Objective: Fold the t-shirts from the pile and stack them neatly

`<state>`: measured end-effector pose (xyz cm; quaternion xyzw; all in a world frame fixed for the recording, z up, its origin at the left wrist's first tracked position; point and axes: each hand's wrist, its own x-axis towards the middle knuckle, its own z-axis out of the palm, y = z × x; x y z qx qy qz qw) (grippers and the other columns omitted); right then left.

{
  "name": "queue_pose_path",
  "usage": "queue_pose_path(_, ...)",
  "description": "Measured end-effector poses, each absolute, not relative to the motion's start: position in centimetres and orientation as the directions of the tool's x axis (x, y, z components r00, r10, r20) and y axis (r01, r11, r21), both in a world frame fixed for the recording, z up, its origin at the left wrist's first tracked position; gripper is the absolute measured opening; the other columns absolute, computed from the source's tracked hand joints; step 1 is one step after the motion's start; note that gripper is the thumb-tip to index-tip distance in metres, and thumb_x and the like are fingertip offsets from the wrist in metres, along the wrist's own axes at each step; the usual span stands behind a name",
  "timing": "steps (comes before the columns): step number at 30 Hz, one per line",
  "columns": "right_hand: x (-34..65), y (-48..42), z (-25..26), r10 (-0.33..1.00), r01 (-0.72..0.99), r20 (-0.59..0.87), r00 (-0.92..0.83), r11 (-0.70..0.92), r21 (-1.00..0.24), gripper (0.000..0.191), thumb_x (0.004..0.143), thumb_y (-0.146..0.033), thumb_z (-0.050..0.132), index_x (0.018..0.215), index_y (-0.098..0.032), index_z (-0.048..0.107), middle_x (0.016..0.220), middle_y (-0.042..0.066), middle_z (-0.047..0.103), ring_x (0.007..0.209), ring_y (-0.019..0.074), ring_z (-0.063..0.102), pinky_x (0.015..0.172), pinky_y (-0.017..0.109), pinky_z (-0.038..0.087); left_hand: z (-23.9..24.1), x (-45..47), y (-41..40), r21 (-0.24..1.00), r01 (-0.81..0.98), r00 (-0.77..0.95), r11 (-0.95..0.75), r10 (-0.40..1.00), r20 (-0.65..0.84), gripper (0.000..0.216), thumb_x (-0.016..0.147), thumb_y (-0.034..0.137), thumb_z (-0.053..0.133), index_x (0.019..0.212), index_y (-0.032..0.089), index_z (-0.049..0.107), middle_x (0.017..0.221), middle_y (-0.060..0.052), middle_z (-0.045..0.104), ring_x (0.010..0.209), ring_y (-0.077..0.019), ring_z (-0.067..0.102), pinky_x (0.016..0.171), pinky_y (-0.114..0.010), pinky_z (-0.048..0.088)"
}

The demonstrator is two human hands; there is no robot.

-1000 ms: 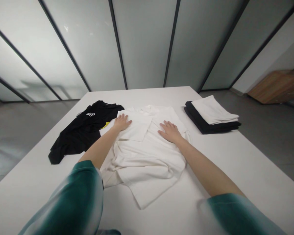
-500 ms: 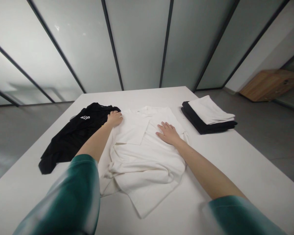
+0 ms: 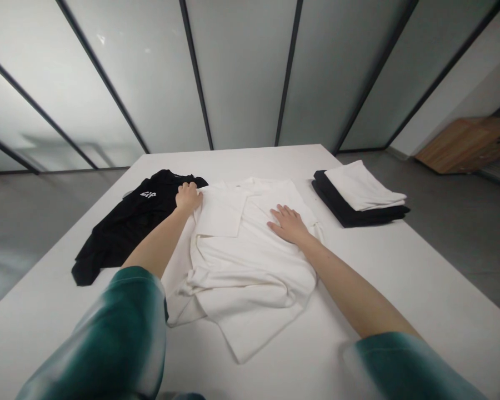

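Note:
A white T-shirt (image 3: pixel 250 266) lies before me on the table, its lower part bunched in loose folds and one front corner pointing toward me. A flat folded flap (image 3: pixel 219 216), seemingly a sleeve, rests on its upper left. At the flap's left edge, my left hand (image 3: pixel 189 196) has its fingers curled over the white cloth, close to a black T-shirt (image 3: pixel 133 222) with white lettering. My right hand (image 3: pixel 289 223) presses flat on the right side of the white shirt, fingers spread.
On the right of the white table (image 3: pixel 379 278) sits a stack of folded clothes, a white one (image 3: pixel 362 186) on top of black ones (image 3: pixel 341 211). Frosted glass panels (image 3: pixel 241 72) stand behind the table. A wooden cabinet (image 3: pixel 462 144) is at far right.
My left hand has shifted a little left, and the white flap under it has slid left too. My right hand stays on the shirt. The view has tilted slightly.

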<state>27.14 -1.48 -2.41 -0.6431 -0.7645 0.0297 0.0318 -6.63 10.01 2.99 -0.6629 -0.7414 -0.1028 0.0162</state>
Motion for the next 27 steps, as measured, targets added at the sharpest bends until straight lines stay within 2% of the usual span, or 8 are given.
queue_pose_path(2, 27.1, -1.5, -2.4, 0.985, 0.981, 0.012, -0.171, 0.171, -0.088, 0.06, 0.098, -0.052, 0.036, 0.149, -0.021, 0.042, 0.16, 0.013, 0.031, 0.146, 0.0313, 0.028, 0.116, 0.049, 0.026, 3.0, -6.6, 9.3, 0.139, 0.979, -0.158, 0.148, 0.985, 0.066, 0.051, 0.088, 0.042, 0.049, 0.13, 0.013, 0.055, 0.136, -0.022, 0.054, 0.126, -0.0361, 0.051, 0.096, -0.042, 0.045)
queue_pose_path(5, 27.1, -1.5, -2.3, 0.985, 0.981, 0.007, -0.172, 0.172, -0.093, 0.06, 0.098, -0.052, 0.036, 0.149, -0.021, 0.042, 0.16, 0.013, 0.032, 0.146, 0.032, 0.029, 0.116, 0.049, 0.026, 3.0, -6.9, 8.3, 0.077, 0.98, -0.168, 0.186, 0.967, -0.194, 0.062, 0.087, 0.056, 0.047, 0.129, 0.011, 0.057, 0.135, -0.022, 0.058, 0.123, -0.036, 0.056, 0.094, -0.04, 0.046)
queue_pose_path(8, 27.1, -1.5, -2.3, 0.985, 0.98, 0.008, -0.173, 0.173, -0.097, 0.06, 0.098, -0.052, 0.037, 0.149, -0.021, 0.042, 0.16, 0.013, 0.032, 0.145, 0.0323, 0.03, 0.115, 0.05, 0.026, 3.1, -7.7, 6.2, 0.008, 0.998, -0.053, 0.059, 0.939, -0.339, 0.068, 0.085, 0.066, 0.041, 0.119, 0.011, 0.064, 0.131, -0.021, 0.062, 0.119, -0.0357, 0.059, 0.09, -0.037, 0.047)
queue_pose_path(11, 27.0, -1.6, -2.1, 0.984, 0.98, 0.005, -0.176, 0.176, -0.094, 0.06, 0.098, -0.051, 0.038, 0.15, -0.02, 0.041, 0.159, 0.014, 0.032, 0.145, 0.0325, 0.029, 0.116, 0.049, 0.025, 3.1, -8.8, 3.2, 0.032, 0.994, 0.105, -0.1, 0.921, -0.375, 0.069, 0.077, 0.074, 0.048, 0.108, 0.016, 0.066, 0.116, -0.016, 0.069, 0.106, -0.0322, 0.064, 0.084, -0.034, 0.048)
queue_pose_path(14, 26.8, -1.7, -1.8, 0.985, 0.981, -0.006, -0.174, 0.173, -0.088, 0.06, 0.098, -0.051, 0.037, 0.15, -0.02, 0.041, 0.159, 0.014, 0.032, 0.146, 0.0324, 0.029, 0.116, 0.049, 0.025, 3.2, -9.3, 0.1, 0.033, 0.985, 0.172, -0.171, 0.925, -0.34, 0.056, 0.073, 0.068, 0.058, 0.102, 0.02, 0.065, 0.103, -0.011, 0.072, 0.095, -0.0293, 0.066, 0.077, -0.033, 0.048)
queue_pose_path(18, 26.8, -1.7, -1.6, 0.985, 0.982, -0.003, -0.171, 0.17, -0.078, 0.06, 0.098, -0.052, 0.037, 0.15, -0.022, 0.041, 0.159, 0.013, 0.033, 0.145, 0.0321, 0.029, 0.116, 0.049, 0.026, 3.1, -8.5, -2.8, -0.077, 0.989, 0.116, -0.129, 0.98, -0.159, 0.027, 0.086, 0.042, 0.049, 0.095, 0.02, 0.063, 0.101, -0.012, 0.071, 0.099, -0.0299, 0.066, 0.076, -0.035, 0.047)
queue_pose_path(23, 27.0, -1.4, -2.1, 0.984, 0.981, 0.0, -0.179, 0.178, -0.077, 0.06, 0.098, -0.053, 0.036, 0.149, -0.022, 0.041, 0.159, 0.012, 0.033, 0.145, 0.0314, 0.029, 0.115, 0.048, 0.026, 3.0, -7.3, -4.6, -0.157, 0.987, 0.007, -0.009, 1.0, -0.013, 0.023, 0.086, 0.025, 0.044, 0.102, 0.021, 0.061, 0.108, -0.012, 0.069, 0.1, -0.0312, 0.067, 0.073, -0.037, 0.049)
queue_pose_path(27, 27.2, -1.2, -2.4, 0.982, 0.979, 0.012, -0.189, 0.189, -0.079, 0.06, 0.098, -0.054, 0.035, 0.149, -0.022, 0.041, 0.159, 0.013, 0.034, 0.145, 0.0316, 0.03, 0.115, 0.049, 0.026, 3.3, -7.8, -4.7, -0.102, 0.992, -0.073, 0.069, 0.997, -0.037, 0.026, 0.085, 0.023, 0.043, 0.106, 0.021, 0.058, 0.106, -0.012, 0.069, 0.098, -0.0311, 0.068, 0.073, -0.038, 0.05)
